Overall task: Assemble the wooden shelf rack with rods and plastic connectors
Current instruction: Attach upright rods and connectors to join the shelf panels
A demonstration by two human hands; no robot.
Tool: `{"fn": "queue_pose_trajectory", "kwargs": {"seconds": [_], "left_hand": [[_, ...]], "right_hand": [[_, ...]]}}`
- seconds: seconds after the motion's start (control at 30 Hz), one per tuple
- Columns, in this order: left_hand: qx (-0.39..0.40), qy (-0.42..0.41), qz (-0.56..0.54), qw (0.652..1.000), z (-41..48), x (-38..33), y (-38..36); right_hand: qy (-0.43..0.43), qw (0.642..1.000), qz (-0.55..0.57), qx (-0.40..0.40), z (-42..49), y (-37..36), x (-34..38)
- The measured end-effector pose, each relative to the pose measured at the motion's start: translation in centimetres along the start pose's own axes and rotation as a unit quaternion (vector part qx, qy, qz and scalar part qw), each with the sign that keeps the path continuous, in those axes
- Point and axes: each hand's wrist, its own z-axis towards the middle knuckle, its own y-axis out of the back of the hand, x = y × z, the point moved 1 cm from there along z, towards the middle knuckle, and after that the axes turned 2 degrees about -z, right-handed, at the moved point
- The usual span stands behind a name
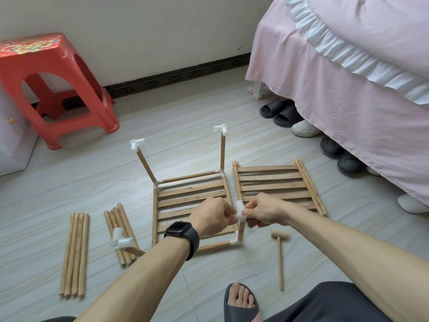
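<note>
Wooden shelf rack (192, 198), partly built, sits on the pale floor (162, 126) straight ahead of the person. Its slatted panel lies flat, with rods standing up from the corners. Both far rods carry white plastic caps. At the near right corner, an upright rod (241, 231) is topped by a white connector (240, 211). The left hand (210, 217), with a dark watch (183, 237) on its wrist, pinches this connector from the left with curled fingers. The right hand (264, 211) pinches it from the right. A second slatted panel (276, 184) lies just beside the rack, on its right. A wooden mallet (280, 252) lies near the right forearm. Loose rods (74, 252) lie to the left.
</note>
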Motion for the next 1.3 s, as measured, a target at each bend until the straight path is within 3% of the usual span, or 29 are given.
{"fn": "queue_pose_trajectory", "kwargs": {"seconds": [0.13, 0.23, 0.33, 0.4, 0.47, 0.57, 0.77, 1.07, 1.3], "left_hand": [[-0.011, -0.009, 0.040, 0.999, -0.2, -0.4, 0.2], [0.040, -0.002, 0.112, 0.993, -1.2, 1.0, 2.2], [0.062, 0.070, 0.170, 0.981, -3.1, 5.0, 6.8], [0.037, 0.131, 0.176, 0.975, -5.1, 8.5, 10.0], [0.018, 0.188, 0.175, 0.966, -7.7, 11.8, 11.7], [0.039, 0.248, 0.161, 0.955, -11.9, 15.6, 11.0], [-0.023, 0.233, 0.032, 0.972, -15.2, 17.4, 7.8], [-0.068, 0.216, 0.111, 0.968, -15.5, 17.2, 6.8], [-0.103, 0.218, 0.101, 0.965, -16.4, 18.3, 6.9]], "right_hand": [[0.004, 1.000, 0.014, -0.005, 0.0, 0.4, 0.0], [0.024, 0.996, -0.076, -0.030, 0.2, 0.5, 0.7], [0.073, 0.971, -0.219, -0.061, 0.3, 0.7, 1.3], [0.088, 0.969, -0.228, -0.039, 0.2, 0.6, 1.7], [0.066, 0.959, -0.276, 0.002, 0.2, 0.0, 2.2], [0.041, 0.916, -0.398, 0.024, 0.5, -1.7, 3.1], [0.056, 0.886, -0.459, -0.036, 1.4, -2.0, 4.0], [0.076, 0.883, -0.459, -0.059, 3.3, -1.3, 4.9], [0.100, 0.854, -0.504, -0.088, 3.5, -1.8, 5.0]]}}
